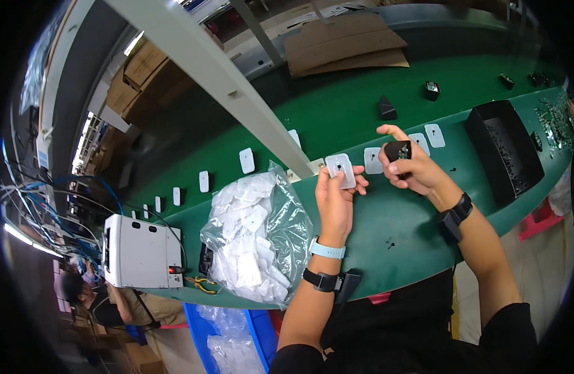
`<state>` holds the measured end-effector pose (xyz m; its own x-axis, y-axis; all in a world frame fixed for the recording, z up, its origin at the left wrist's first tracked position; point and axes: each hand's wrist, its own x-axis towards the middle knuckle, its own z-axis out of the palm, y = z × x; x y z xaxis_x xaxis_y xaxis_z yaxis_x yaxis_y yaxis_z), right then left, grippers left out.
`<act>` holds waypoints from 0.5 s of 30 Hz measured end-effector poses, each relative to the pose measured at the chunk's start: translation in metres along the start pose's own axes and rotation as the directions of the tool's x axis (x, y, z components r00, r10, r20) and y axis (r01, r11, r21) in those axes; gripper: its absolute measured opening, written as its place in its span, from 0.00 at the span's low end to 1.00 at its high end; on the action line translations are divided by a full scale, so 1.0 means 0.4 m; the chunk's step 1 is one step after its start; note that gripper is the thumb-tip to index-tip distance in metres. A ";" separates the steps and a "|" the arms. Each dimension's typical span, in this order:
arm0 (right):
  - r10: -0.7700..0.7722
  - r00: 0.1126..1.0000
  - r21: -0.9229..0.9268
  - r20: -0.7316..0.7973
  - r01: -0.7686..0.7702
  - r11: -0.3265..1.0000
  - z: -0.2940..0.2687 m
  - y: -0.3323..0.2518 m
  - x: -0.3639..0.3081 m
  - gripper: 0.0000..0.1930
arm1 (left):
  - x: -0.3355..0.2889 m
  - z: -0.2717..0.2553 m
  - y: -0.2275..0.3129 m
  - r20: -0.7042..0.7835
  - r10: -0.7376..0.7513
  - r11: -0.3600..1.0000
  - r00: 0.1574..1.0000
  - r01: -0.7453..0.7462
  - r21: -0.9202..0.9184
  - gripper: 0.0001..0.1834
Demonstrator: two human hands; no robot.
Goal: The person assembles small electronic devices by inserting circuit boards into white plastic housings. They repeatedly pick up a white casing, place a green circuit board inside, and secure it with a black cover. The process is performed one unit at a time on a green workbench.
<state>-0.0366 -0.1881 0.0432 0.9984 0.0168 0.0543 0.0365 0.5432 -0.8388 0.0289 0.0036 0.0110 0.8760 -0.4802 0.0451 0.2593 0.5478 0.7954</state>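
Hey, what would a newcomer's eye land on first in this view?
Probably the clear plastic bag of flat white pieces, left of centre on the green workbench. Then, right of it, the left hand holding a rounded white plastic plate and the right hand holding a small black block.

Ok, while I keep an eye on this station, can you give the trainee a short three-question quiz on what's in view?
1. Multiple choice. What does the right hand hold?
a) yellow-handled pliers
b) a black part
c) a cardboard sheet

2. True or false: the clear bag of white pieces lies to the left of the left hand.

3. Fill the gap: the left hand holds a white plate, and the wristband nearest that hand is ____ in colour.

Key: 1. b; 2. True; 3. light blue.
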 end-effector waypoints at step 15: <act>-0.016 0.996 0.167 -0.089 0.031 0.985 -0.008 0.024 -0.012 0.21 | 0.009 -0.011 -0.012 0.107 -0.212 0.947 0.971 0.232 -0.223 0.28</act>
<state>-0.0408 -0.1858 0.0332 0.9976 -0.0670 0.0189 0.0594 0.6761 -0.7344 0.0325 0.0021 0.0047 0.7524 -0.6559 -0.0605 0.5390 0.5603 0.6289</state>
